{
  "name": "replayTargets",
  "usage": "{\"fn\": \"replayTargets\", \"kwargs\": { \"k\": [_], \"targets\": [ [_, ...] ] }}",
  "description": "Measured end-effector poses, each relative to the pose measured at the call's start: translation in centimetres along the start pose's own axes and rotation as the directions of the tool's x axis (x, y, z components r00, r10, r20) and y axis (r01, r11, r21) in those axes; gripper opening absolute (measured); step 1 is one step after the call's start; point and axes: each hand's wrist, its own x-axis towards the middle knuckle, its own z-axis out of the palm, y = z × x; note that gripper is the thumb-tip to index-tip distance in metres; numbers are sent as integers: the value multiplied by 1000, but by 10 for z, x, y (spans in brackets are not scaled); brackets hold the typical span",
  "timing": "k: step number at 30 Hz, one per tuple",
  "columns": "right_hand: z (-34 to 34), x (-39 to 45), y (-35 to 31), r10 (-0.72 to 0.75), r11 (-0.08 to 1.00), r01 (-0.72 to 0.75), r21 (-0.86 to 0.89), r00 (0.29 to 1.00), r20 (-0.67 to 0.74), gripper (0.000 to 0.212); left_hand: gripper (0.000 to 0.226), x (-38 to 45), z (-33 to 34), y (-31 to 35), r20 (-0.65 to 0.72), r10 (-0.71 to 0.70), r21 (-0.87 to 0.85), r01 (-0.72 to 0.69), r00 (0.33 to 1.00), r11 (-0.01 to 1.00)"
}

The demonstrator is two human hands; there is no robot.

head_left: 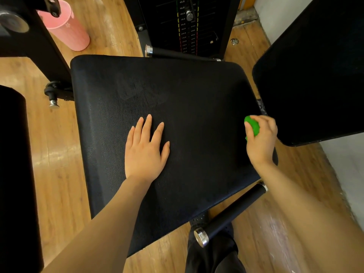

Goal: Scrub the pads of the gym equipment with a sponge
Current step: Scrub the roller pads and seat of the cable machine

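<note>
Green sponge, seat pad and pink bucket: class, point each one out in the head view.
green sponge [253, 124], head view, exposed top above the thumb
seat pad [187, 91], head view, bare middle surface
pink bucket [68, 29], head view, side wall

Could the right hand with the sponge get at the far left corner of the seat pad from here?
Probably yes. The right hand grips the sponge at the seat pad right edge; only the flat left hand lies nearby.

Pink bucket upright on wood floor, top left. Black weight stack with selector pin behind. Small crumpled object, maybe foil, on floor beside it. Black chrome-capped handle bar bottom centre.
</note>
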Motion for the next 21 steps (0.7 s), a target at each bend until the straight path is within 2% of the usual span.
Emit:
{"fn": "replayTargets", "kwargs": {
  "k": [6,15,21],
  "targets": [
    [12,7,9,-61,997,64,-42,996,59,35,56,0,0,0,3,0,9,0,1000,1000],
    [-16,-49,42,-86,989,92,-113,994,60,34,57,0,-1,1,-2,-3,2,3,1000,1000],
    [-13,-36,34,-76,993,76,-92,997,-2,33,56,-1,0,0,-7,5,6,-5,1000,1000]
  ]
}}
